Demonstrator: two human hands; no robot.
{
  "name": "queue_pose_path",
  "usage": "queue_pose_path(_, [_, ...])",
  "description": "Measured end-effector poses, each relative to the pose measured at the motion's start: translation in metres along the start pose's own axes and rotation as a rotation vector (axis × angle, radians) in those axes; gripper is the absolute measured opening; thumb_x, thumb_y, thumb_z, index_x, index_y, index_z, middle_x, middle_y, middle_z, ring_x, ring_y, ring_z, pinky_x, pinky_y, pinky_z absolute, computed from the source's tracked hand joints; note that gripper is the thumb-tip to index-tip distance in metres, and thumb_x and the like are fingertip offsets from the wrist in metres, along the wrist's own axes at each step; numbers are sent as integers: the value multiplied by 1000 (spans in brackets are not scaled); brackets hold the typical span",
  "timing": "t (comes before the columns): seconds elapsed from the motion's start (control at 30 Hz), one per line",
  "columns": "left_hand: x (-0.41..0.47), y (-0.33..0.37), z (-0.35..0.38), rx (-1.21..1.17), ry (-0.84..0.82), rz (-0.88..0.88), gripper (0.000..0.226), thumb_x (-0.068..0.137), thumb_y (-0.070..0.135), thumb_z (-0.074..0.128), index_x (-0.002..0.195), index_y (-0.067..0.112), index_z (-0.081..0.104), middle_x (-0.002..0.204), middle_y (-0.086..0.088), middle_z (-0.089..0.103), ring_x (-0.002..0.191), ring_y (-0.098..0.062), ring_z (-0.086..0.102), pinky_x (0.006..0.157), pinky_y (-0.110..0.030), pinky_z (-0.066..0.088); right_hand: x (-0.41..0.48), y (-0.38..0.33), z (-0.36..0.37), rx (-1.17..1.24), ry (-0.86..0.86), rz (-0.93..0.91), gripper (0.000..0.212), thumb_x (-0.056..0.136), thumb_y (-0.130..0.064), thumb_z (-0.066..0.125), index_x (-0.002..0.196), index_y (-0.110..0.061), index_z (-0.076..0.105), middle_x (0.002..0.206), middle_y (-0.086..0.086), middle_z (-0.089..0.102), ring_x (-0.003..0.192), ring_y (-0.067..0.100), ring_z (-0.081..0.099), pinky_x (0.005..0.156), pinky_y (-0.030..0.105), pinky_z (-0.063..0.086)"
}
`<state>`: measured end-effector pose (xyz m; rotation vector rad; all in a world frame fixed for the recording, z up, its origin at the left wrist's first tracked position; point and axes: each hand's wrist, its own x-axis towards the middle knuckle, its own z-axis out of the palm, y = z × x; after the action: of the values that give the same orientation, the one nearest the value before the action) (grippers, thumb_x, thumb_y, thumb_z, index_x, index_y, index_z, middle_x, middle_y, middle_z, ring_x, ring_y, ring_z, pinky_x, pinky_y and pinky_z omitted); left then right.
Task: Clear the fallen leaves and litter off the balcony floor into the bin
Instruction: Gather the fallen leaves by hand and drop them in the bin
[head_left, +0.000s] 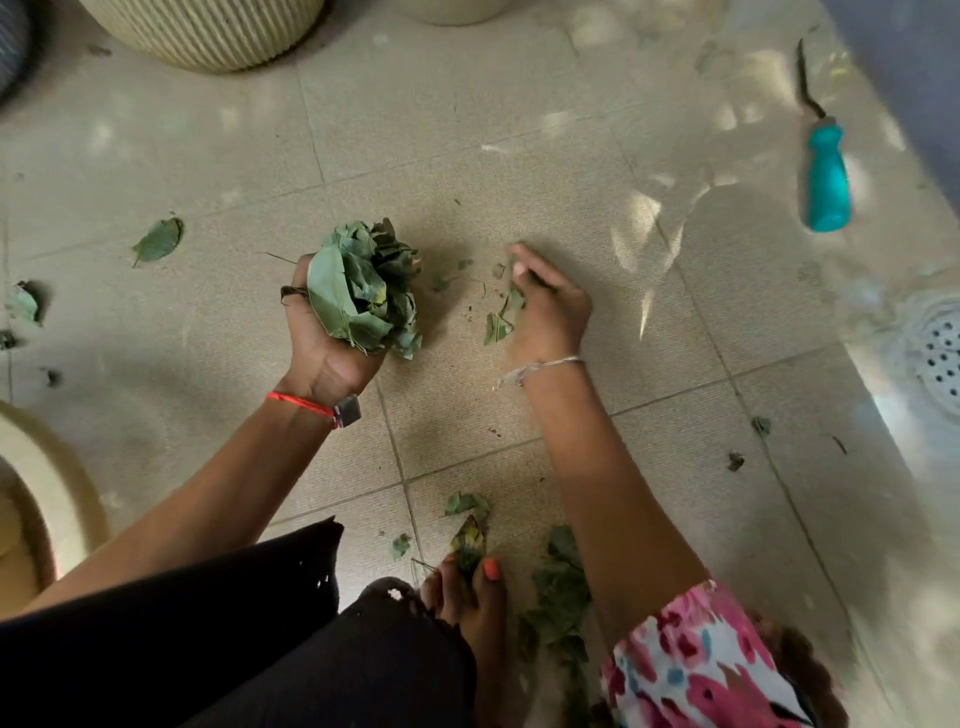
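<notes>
My left hand (324, 343) is palm up over the tiled floor (519, 171) and grips a thick bunch of green leaves (366, 288). To its right, my right hand (550, 306) is down at the floor, fingers curled around a few small leaf pieces (501, 317). A single leaf (158, 240) lies to the left. More loose leaves (467, 525) lie by my bare foot (467, 592), and a larger heap of leaves (561, 592) lies under my right forearm. The bin is not clearly in view.
A ribbed cream planter (208, 31) stands at the top left and a cream pot rim (47, 493) at the left edge. A teal-handled tool (826, 182) lies at the right. A floor drain (940, 353) sits at the right edge. Small scraps (735, 461) dot the tiles.
</notes>
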<state>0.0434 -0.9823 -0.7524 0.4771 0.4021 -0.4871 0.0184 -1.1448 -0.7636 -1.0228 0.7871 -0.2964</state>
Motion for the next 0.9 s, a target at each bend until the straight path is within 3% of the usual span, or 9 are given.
queue_pose_path(0.13, [1, -8, 4, 0, -34, -19, 69, 28, 24, 91, 92, 14, 67, 97, -1, 63, 89, -17, 61, 85, -30, 52, 10, -28, -22, 764, -315, 414, 41, 37, 15, 83, 74, 3, 72, 89, 17, 70, 92, 20, 68, 78, 18, 54])
queue_pose_path(0.2, [2, -11, 7, 13, -61, -25, 63, 30, 24, 91, 88, 13, 69, 91, -2, 65, 83, -18, 64, 79, -30, 55, 6, -38, -24, 841, -273, 462, 14, 60, 16, 67, 70, 6, 70, 93, 19, 67, 118, 23, 55, 98, 17, 42])
queue_pose_path(0.23, [2, -12, 8, 19, -67, -29, 65, 31, 24, 91, 90, 13, 68, 93, -2, 64, 84, -18, 63, 79, -30, 54, 5, -41, -25, 839, -223, 495, 19, 77, 13, 53, 69, 8, 69, 95, 20, 66, 124, 24, 50, 104, 20, 37])
queue_pose_path(0.33, [4, -15, 11, 33, -67, -40, 74, 30, 26, 91, 98, 14, 64, 102, -2, 59, 91, -19, 59, 85, -32, 51, 5, -46, -34, 895, -228, 481, 35, 92, 5, 32, 77, 5, 64, 79, 25, 64, 95, 29, 61, 88, 32, 51])
queue_pose_path(0.43, [3, -16, 10, 43, -61, -51, 69, 28, 24, 91, 92, 11, 69, 98, -4, 62, 84, -21, 64, 81, -33, 53, 4, -45, -39, 639, -193, 441, 17, 76, -8, 39, 65, -7, 52, 66, 13, 58, 57, 22, 55, 46, 22, 43])
queue_pose_path(0.53, [2, -18, 7, 30, -59, -60, 66, 30, 23, 91, 90, 11, 68, 95, -4, 63, 83, -20, 64, 80, -32, 53, 8, -42, -39, 297, -227, 377, 45, 92, -28, 49, 49, -17, 43, 48, 1, 49, 37, 12, 44, 35, 11, 27])
queue_pose_path(0.67, [-2, -19, 6, 32, -108, -74, 42, 40, 23, 86, 79, 13, 72, 81, 2, 68, 80, -16, 65, 75, -28, 55, 3, -28, -34, -370, -224, -98, 37, 83, -30, 67, 54, -14, 49, 46, -4, 47, 35, 6, 39, 36, 18, 30])
queue_pose_path(0.77, [-5, -20, 11, 43, -31, -38, 27, 53, 28, 69, 76, 14, 70, 75, 3, 67, 74, -14, 65, 72, -25, 54, 4, -11, -28, -936, -249, -578, 23, 81, -34, 66, 81, -11, 70, 69, -2, 68, 58, 14, 62, 50, 28, 47])
queue_pose_path(0.9, [-6, -21, 15, 63, -39, -22, 20, 66, 30, 55, 70, 15, 69, 75, 5, 66, 75, -12, 63, 75, -23, 52, 1, 3, -28, -1410, -134, -788, 48, 85, -55, 52, 101, -11, 62, 75, 5, 69, 59, 21, 61, 51, 24, 33])
